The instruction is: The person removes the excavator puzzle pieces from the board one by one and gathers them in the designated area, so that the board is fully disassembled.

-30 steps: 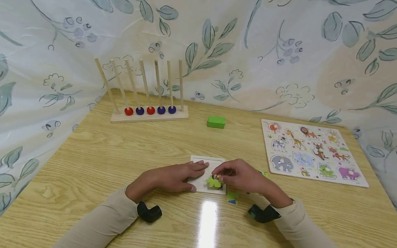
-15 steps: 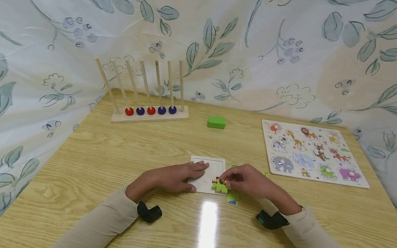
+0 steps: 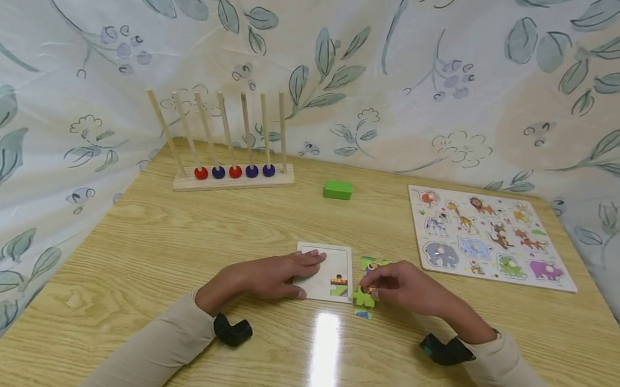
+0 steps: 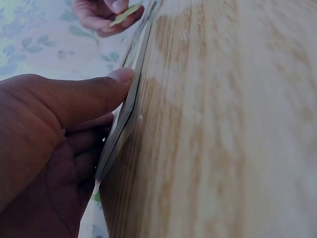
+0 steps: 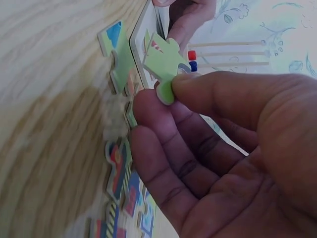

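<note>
My right hand (image 3: 416,290) pinches a green jigsaw piece (image 5: 161,57) between thumb and fingertips, just off the right edge of a small white puzzle tray (image 3: 327,269). My left hand (image 3: 269,276) lies on the tray's left side with its fingers extended; in the left wrist view its thumb (image 4: 101,94) touches the tray edge. One jigsaw piece (image 3: 339,288), green with a red and yellow band, sits in the tray's lower right corner. Loose jigsaw pieces (image 5: 119,166) lie on the table right of the tray, partly hidden by my right hand.
At the back left stands a wooden peg rack (image 3: 235,182) with red and blue beads. A green block (image 3: 338,190) is behind the tray. An animal puzzle board (image 3: 487,239) lies at the right. Patterned cloth (image 3: 351,70) hangs behind the table (image 3: 221,223).
My right hand has moved right, carrying the green jigsaw piece from over the tray to beyond its right edge. The piece in the tray's corner has come into sight. My left hand stays put.
</note>
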Demonstrator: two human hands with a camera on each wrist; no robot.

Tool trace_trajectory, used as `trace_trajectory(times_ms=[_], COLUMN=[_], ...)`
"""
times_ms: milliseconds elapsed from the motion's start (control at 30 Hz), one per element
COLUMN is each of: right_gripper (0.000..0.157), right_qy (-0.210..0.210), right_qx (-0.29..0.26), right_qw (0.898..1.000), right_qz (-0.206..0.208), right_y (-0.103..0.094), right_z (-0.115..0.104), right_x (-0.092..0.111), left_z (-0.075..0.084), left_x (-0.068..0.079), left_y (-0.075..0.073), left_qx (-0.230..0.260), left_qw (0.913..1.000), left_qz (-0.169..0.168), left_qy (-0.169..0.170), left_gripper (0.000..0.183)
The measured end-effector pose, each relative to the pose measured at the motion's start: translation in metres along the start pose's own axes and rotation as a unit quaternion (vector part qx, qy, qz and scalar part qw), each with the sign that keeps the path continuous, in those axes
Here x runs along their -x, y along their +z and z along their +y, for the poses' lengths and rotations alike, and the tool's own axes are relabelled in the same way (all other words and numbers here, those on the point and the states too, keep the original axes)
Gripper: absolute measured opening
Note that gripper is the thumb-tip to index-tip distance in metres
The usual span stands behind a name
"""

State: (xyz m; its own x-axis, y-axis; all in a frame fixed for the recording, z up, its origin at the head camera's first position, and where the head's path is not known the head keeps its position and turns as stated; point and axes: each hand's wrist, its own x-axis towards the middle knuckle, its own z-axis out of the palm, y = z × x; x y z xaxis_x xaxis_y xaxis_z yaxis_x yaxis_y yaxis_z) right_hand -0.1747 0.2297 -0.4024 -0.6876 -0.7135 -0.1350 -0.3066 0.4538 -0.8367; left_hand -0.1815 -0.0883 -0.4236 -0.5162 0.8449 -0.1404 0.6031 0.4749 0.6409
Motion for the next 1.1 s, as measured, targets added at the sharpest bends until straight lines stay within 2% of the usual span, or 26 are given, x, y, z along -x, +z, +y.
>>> trace_trajectory(times_ms=[200,500,867,1100], right_gripper=[0.019,0.016,0.016,0.014], right_qy=[0.011,0.023,0.021,0.005], right_qx=[-0.008,0.018,0.025,0.029], right_qw=[1.0,0.999,0.999,0.998], right_qz=[-0.007,-0.016,-0.041,-0.058], right_y=[-0.003,-0.008,-0.013,-0.017], right_z=[-0.002,-0.007,0.003,0.006], right_x=[0.009,0.021,0.026,0.025], left_z=[-0.001,-0.003,-0.002,-0.002], left_x=[-0.001,-0.001,0.0,0.0], left_y=[0.0,0.001,0.002,0.003], left_qx=[0.001,0.001,0.003,0.008], left_qw=[1.0,0.9999,0.9997,0.9997], left_qz=[0.001,0.0,0.003,0.006], left_qy=[-0.005,-0.012,-0.026,-0.023], left_gripper=[0.064,0.065,0.065,0.065])
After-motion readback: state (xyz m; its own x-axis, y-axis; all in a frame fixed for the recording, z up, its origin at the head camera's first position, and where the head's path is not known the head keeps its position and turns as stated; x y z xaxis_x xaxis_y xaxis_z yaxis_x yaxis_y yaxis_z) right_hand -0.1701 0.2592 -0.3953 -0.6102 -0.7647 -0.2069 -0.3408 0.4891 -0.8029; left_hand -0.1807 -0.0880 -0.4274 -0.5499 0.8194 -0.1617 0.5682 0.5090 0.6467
